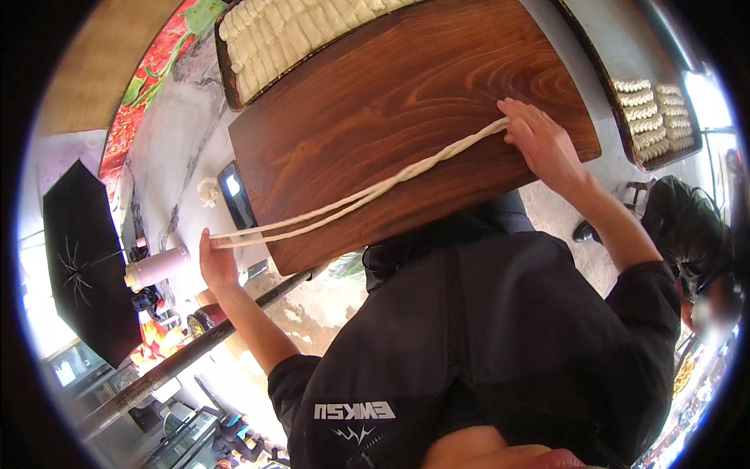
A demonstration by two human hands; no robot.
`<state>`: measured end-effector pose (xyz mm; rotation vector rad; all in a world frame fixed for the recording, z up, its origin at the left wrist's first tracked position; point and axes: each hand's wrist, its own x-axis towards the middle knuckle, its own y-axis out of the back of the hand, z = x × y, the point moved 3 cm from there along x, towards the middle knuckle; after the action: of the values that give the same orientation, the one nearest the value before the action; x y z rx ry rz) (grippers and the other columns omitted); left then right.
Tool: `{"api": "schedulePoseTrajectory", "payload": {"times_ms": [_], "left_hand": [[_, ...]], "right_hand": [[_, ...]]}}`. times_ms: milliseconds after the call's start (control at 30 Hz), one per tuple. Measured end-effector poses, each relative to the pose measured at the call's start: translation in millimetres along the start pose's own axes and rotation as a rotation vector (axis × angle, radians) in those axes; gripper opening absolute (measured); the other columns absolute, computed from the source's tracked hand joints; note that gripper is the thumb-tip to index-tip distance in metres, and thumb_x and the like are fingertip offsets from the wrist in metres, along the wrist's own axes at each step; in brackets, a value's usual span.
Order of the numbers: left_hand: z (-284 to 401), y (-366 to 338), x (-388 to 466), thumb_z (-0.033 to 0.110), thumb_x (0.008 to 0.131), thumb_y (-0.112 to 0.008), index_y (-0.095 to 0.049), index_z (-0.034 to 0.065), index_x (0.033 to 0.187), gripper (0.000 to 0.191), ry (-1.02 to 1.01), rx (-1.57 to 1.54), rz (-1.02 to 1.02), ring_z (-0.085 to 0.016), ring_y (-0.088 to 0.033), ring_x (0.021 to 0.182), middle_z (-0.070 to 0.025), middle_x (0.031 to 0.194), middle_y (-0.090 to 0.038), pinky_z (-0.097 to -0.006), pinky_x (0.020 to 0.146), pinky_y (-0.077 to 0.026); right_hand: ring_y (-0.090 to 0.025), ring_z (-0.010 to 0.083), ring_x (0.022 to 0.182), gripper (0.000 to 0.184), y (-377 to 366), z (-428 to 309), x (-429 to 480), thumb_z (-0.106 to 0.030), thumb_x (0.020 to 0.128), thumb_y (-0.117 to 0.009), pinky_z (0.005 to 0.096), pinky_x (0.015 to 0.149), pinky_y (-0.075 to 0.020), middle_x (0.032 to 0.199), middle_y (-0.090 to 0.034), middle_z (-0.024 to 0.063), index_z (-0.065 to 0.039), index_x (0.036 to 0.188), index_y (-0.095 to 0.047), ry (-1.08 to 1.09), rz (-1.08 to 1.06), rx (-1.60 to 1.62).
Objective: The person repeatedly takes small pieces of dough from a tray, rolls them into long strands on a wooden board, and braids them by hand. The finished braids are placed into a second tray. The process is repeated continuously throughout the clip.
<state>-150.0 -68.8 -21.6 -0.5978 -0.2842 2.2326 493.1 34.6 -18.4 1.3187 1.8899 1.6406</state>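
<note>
A long pale dough strand [410, 170] stretches slantwise above a brown wooden board [375, 105]. Its two lengths lie twisted together towards the right and run apart, side by side, towards the left. At the left, past the board's edge, my left hand [219, 264] holds the end where the two lengths meet its fingers. My right hand [542, 143] has the twisted end in its fingers, over the right part of the board. How the fingertips of my right hand grip the dough is partly hidden.
A tray of closely packed dough pieces [287, 35] adjoins the board's far left edge. Another tray, with twisted dough pieces [644, 120], is at right. A smartphone [236, 196], a dough scrap [208, 191], a pink bottle [161, 268] and a black umbrella [88, 264] are at left. A person [682, 228] is at right.
</note>
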Motion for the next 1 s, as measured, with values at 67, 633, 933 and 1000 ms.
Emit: {"api": "schedulePoseTrajectory", "payload": {"times_ms": [67, 633, 933, 1000], "left_hand": [[-1.6, -2.1, -0.8, 0.009, 0.096, -0.06, -0.06, -0.0013, 0.106, 0.014, 0.005, -0.003, -0.114, -0.017, -0.059, 0.071, -0.0051, 0.072, -0.062, -0.0349, 0.077, -0.049], [-37.6, -145.3, 39.8, 0.007, 0.092, -0.061, -0.072, 0.0034, 0.11, 0.021, -0.716, 0.862, -0.053, -0.011, -0.057, 0.07, -0.0041, 0.084, -0.066, -0.0262, 0.062, -0.046], [-51.8, -153.3, 15.0, -0.002, 0.084, -0.047, -0.065, 0.0031, 0.086, 0.019, -0.717, 1.186, -0.053, -0.026, -0.062, 0.079, -0.0119, 0.083, -0.065, -0.0351, 0.073, -0.049], [-57.1, -185.9, -7.5, 0.01, 0.093, -0.052, -0.064, -0.0002, 0.104, 0.019, -0.904, 1.229, -0.18, -0.033, -0.059, 0.101, -0.0182, 0.105, -0.065, -0.0421, 0.091, -0.046]], "right_hand": [[-0.055, 0.0336, 0.118, 0.016, -7.5, 6.7, -7.4, 0.001, 0.082, -0.063, 0.0396, 0.097, -0.0493, 0.123, -0.061, 0.0155, 0.001, 0.096, -0.056, 0.03, 0.023, -0.071], [-0.045, 0.0067, 0.064, 0.03, 38.7, 100.0, -33.5, -0.023, 0.105, -0.046, 0.0164, 0.048, -0.0349, 0.092, -0.062, 0.0082, -0.002, 0.126, -0.051, -1.064, 0.368, 2.023], [-0.043, 0.0283, 0.134, 0.043, 36.0, 32.5, 29.9, -0.011, 0.099, -0.051, 0.0403, 0.113, -0.0318, 0.144, -0.05, 0.0136, -0.006, 0.141, -0.044, -0.06, -0.008, 0.087], [-0.03, 0.0307, 0.145, 0.048, 13.1, 27.8, 59.0, -0.009, 0.097, -0.051, 0.043, 0.119, -0.0234, 0.15, -0.043, 0.0115, -0.009, 0.144, -0.043, 0.048, -0.066, -0.056]]}}
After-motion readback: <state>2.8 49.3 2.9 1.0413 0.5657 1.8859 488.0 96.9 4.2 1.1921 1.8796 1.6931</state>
